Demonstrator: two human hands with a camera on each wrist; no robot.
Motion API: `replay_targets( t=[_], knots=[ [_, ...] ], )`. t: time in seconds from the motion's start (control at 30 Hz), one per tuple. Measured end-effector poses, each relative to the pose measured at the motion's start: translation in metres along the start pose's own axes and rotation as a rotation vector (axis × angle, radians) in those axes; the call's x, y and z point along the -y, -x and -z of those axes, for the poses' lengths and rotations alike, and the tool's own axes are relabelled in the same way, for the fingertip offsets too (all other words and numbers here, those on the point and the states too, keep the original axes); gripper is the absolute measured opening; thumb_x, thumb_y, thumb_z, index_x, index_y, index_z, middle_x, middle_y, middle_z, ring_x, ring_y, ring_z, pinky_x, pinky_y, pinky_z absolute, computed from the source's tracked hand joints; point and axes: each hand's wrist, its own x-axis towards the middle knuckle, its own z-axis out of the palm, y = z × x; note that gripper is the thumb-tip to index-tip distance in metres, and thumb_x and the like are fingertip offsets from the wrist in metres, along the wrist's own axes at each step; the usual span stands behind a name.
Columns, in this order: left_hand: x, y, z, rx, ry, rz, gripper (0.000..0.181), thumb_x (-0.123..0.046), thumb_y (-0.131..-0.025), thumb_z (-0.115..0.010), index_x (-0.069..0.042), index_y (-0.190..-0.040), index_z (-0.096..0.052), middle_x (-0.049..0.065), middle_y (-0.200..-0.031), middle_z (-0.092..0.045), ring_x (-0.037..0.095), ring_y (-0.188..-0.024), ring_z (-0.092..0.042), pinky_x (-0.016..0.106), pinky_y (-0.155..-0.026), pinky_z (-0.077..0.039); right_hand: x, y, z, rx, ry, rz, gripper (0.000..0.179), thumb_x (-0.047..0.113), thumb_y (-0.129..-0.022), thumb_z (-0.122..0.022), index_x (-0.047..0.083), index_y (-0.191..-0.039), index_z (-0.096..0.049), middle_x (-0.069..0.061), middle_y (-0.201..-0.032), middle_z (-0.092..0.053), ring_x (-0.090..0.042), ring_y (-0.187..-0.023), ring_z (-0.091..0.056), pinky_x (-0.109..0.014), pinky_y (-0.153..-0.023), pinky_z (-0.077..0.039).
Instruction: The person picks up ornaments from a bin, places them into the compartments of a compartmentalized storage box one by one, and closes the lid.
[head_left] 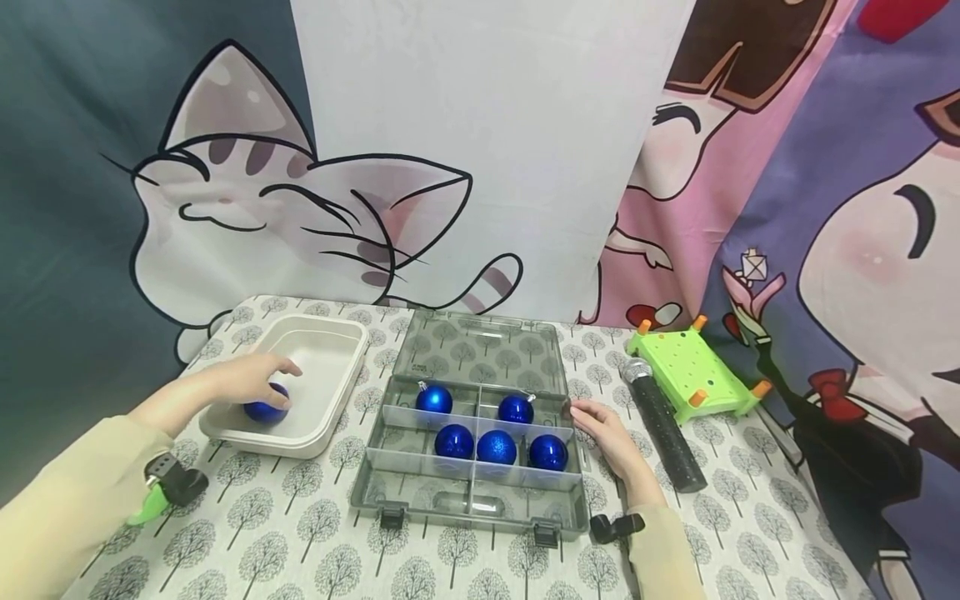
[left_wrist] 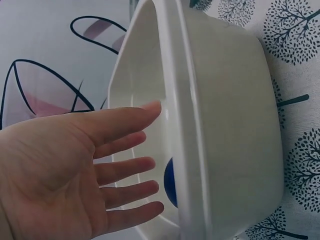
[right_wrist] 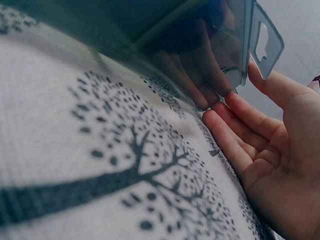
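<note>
Inside a cream plastic tub [head_left: 342, 398] at the left lies a blue Christmas bauble [head_left: 264, 409]. My left hand [head_left: 251, 379] reaches over the tub's near-left side, above that bauble; the left wrist view shows its fingers [left_wrist: 132, 218] spread and extended, with nothing held. A grey see-through divider box [head_left: 420, 508] stands with its lid [head_left: 480, 350] folded back. Two blue baubles [head_left: 434, 398] sit in its back row and three shiny or glittery ones [head_left: 496, 448] in the middle row. My right hand [head_left: 611, 437] touches the box's right side with its fingertips, thumb beside a hanging tab [right_wrist: 270, 42].
Right of the box lie a black microphone [head_left: 666, 429] with a silver head and an upturned green toy table [head_left: 693, 371] with orange leg tips. A tree-print cloth [head_left: 300, 533] covers the table. Behind it hangs a cartoon curtain [head_left: 487, 150].
</note>
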Motion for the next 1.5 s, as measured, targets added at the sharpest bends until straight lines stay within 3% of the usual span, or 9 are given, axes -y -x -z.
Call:
replay_targets(
  t=[0.27, 0.53, 0.83, 1.0, 1.27, 1.5],
  knots=[
    [0.0028, -0.0001, -0.0031, 0.106, 0.044, 0.012, 0.064, -0.018, -0.078, -0.077, 0.017, -0.125, -0.051, 0.043, -0.125, -0.051, 0.059, -0.118, -0.048, 0.066, -0.100, -0.040, -0.0026, -0.0007, 0.0000, 0.009, -0.007, 0.002, 0.044, 0.013, -0.098, -0.055, -0.017, -0.130, -0.049, -0.009, -0.119, -0.065, 0.002, -0.096, -0.063, -0.013, -0.091, -0.049],
    [0.0039, -0.0008, -0.0034, 0.160, 0.015, 0.048, 0.065, -0.015, -0.075, -0.079, 0.016, -0.125, -0.051, 0.040, -0.122, -0.054, 0.055, -0.115, -0.052, 0.062, -0.098, -0.044, -0.0052, -0.0018, 0.0008, 0.026, -0.002, 0.036, 0.042, 0.013, -0.099, -0.055, -0.017, -0.127, -0.050, 0.010, -0.105, -0.067, 0.002, -0.096, -0.064, -0.013, -0.090, -0.050],
    [0.0027, -0.0014, -0.0065, 0.231, -0.005, 0.127, 0.063, -0.014, -0.074, -0.079, 0.014, -0.124, -0.054, 0.036, -0.119, -0.057, 0.050, -0.110, -0.056, 0.059, -0.095, -0.047, -0.0025, 0.0014, 0.0001, 0.010, -0.007, 0.002, 0.044, 0.013, -0.099, -0.055, -0.017, -0.130, -0.048, -0.016, -0.123, -0.063, 0.003, -0.096, -0.063, -0.012, -0.091, -0.049],
    [0.0019, 0.0008, -0.0071, 0.227, 0.004, 0.165, 0.056, -0.009, -0.071, -0.080, 0.011, -0.119, -0.059, 0.032, -0.114, -0.060, 0.046, -0.105, -0.059, 0.053, -0.085, -0.055, -0.0012, 0.0022, -0.0006, 0.012, -0.011, -0.001, 0.045, 0.013, -0.099, -0.055, -0.016, -0.131, -0.048, -0.021, -0.127, -0.060, 0.003, -0.097, -0.062, -0.013, -0.091, -0.049],
    [0.0063, 0.0020, -0.0096, 0.204, 0.003, 0.178, 0.051, 0.000, -0.068, -0.080, 0.008, -0.115, -0.061, 0.036, -0.117, -0.056, 0.053, -0.107, -0.056, 0.050, -0.073, -0.059, -0.0007, 0.0009, -0.0001, 0.016, -0.003, 0.010, 0.044, 0.013, -0.099, -0.055, -0.017, -0.131, -0.048, -0.022, -0.129, -0.059, 0.003, -0.098, -0.062, -0.013, -0.092, -0.049],
    [0.0091, 0.0033, -0.0088, 0.155, -0.002, 0.128, 0.053, -0.003, -0.069, -0.079, 0.012, -0.116, -0.058, 0.035, -0.115, -0.058, 0.053, -0.108, -0.056, 0.061, -0.091, -0.050, -0.0009, 0.0004, 0.0007, 0.022, -0.003, 0.005, 0.044, 0.013, -0.099, -0.054, -0.017, -0.131, -0.048, -0.022, -0.129, -0.059, 0.003, -0.098, -0.061, -0.012, -0.092, -0.048]
  ],
)
